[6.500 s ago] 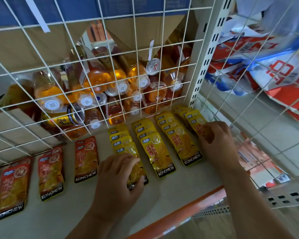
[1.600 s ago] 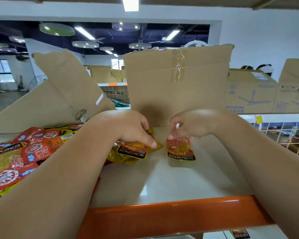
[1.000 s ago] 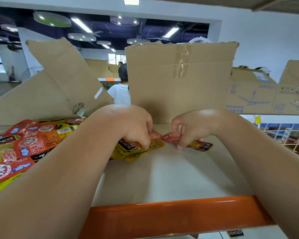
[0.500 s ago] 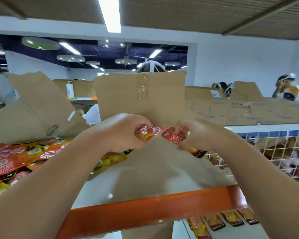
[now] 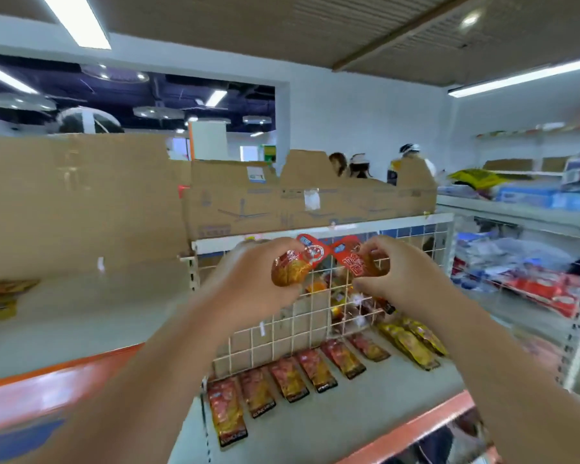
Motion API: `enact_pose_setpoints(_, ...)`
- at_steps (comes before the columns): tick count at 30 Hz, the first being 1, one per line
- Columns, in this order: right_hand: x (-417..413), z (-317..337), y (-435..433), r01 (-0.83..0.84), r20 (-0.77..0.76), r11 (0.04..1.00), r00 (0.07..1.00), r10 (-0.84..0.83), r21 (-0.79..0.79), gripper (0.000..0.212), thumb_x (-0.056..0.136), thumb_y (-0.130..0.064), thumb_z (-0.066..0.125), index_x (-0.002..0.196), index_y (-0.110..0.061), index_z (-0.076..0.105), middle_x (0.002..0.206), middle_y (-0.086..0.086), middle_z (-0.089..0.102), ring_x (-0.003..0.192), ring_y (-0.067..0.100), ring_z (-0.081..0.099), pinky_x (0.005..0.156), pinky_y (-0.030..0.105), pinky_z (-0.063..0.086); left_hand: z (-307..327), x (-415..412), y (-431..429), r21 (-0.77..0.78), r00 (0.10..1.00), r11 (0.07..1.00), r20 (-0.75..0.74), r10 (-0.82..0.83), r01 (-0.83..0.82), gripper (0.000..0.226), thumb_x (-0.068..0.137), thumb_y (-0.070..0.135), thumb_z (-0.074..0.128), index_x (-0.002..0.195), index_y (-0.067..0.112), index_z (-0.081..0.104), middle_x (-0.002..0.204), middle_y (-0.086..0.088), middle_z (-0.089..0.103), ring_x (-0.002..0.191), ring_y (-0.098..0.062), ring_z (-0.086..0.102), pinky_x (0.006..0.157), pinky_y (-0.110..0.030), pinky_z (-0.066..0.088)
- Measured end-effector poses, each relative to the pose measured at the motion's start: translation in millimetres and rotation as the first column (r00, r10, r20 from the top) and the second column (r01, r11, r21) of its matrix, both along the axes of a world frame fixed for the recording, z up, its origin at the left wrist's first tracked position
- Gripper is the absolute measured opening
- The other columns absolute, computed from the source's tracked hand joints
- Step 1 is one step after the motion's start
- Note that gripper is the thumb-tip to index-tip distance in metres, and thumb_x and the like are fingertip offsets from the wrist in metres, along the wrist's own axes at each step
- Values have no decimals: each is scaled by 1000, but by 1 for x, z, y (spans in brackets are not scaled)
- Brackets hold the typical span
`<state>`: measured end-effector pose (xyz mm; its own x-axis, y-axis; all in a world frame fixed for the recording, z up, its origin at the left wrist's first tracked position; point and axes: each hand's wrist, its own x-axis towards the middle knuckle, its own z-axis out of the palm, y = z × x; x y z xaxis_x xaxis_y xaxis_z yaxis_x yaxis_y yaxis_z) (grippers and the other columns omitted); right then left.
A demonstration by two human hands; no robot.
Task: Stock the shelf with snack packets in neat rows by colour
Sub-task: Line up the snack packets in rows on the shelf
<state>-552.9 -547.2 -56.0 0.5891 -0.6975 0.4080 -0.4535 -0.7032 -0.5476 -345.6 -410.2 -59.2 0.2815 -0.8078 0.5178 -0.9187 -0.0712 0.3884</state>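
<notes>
Now my left hand [image 5: 252, 279] and right hand [image 5: 403, 279] each pinch a red foil snack packet [image 5: 293, 267]. Below them, red and yellow packet rows [image 5: 316, 370] lie begun; a loose pile [image 5: 0, 296] waits leftward.

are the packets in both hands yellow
No, the left hand holds a red packet and the right hand holds a second red packet.

Left hand [image 5: 258, 277]: raised, forearm extended forward, fingers curled round a red packet [image 5: 292, 269]. Right hand [image 5: 407, 279]: raised just beside it, fingers pinching a second red packet [image 5: 359, 262].
</notes>
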Motion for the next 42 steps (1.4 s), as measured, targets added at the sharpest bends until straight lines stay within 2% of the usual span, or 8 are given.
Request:
enact_pose_setpoints(6, -77, -40, -45, 81, 107, 996, 991, -83, 22, 45, 78, -33, 85, 112, -36, 56, 102, -14, 58, 83, -11, 48, 63, 9, 33, -49, -67, -52, -77, 1000, 997, -19, -5, 4, 61, 88, 43, 77, 141, 52, 49, 119, 21, 52, 109, -3, 47, 80, -14, 36)
enact_pose_setpoints(11, -95, -77, -75, 84, 85, 996, 993, -87, 41, 40, 79, -39, 83, 108, -36, 56, 95, -21, 57, 82, -7, 53, 65, 13, 38, -107, -86, -82, -64, 993, 998, -117, -5, -2, 63, 86, 40, 79, 140, 52, 48, 129, 19, 52, 111, -1, 48, 77, -4, 35)
enact_pose_setpoints(13, -90, -93, -86, 71, 72, 996, 994, -76, 61, 37, 80, -36, 82, 107, -35, 57, 95, -21, 60, 83, -8, 54, 64, 13, 39, -129, -82, -89, -51, 987, 999, -158, 9, -17, 65, 85, 40, 81, 140, 51, 49, 129, 21, 51, 115, -4, 49, 88, -13, 44)
enact_pose_setpoints(21, -33, -161, -125, 39, 27, 983, 999, -44, 182, 44, 78, -31, 85, 111, -37, 56, 101, -22, 57, 93, 0, 54, 68, 12, 37, -203, -49, -100, 5, 962, 982, -201, 185, -188, 64, 81, 49, 82, 138, 43, 55, 120, 17, 62, 107, -11, 58, 87, -31, 53)
enact_pose_setpoints(28, 24, -209, -144, -16, -80, 972, 996, 36, 235, 42, 76, -26, 84, 105, -39, 56, 87, -19, 58, 71, -6, 56, 60, 11, 41, -252, -21, -118, 81, 930, 952, -206, 304, -294, 60, 84, 53, 74, 140, 36, 58, 133, 18, 60, 114, -3, 38, 90, -19, 20)
enact_pose_setpoints(31, 50, -225, -148, -38, -102, 967, 993, 66, 254, 41, 77, -26, 82, 102, -40, 53, 85, -18, 59, 69, -2, 59, 57, 14, 44, -271, -9, -119, 104, 911, 938, -226, 345, -329, 58, 84, 50, 74, 138, 33, 61, 133, 14, 61, 115, -2, 36, 97, -22, 25)
enact_pose_setpoints(35, 82, -248, -155, -64, -186, 958, 975, 119, 279, 48, 75, -37, 82, 118, -30, 61, 102, -12, 61, 91, 11, 60, 80, 32, 52, -299, 5, -108, 165, 852, 895, -276, 445, -414, 67, 83, 49, 77, 144, 31, 55, 140, 13, 54, 128, -7, 37, 112, -29, 32)
enact_pose_setpoints(42, 125, -279, -177, -211, -180, 928, 945, 274, 307, 45, 78, -40, 78, 118, -30, 62, 97, -14, 60, 79, 8, 61, 69, 25, 49, -334, 17, -102, 248, 726, 752, -203, 657, -611, 57, 76, 52, 73, 128, 30, 66, 131, 8, 62, 115, -18, 58, 96, -38, 48)
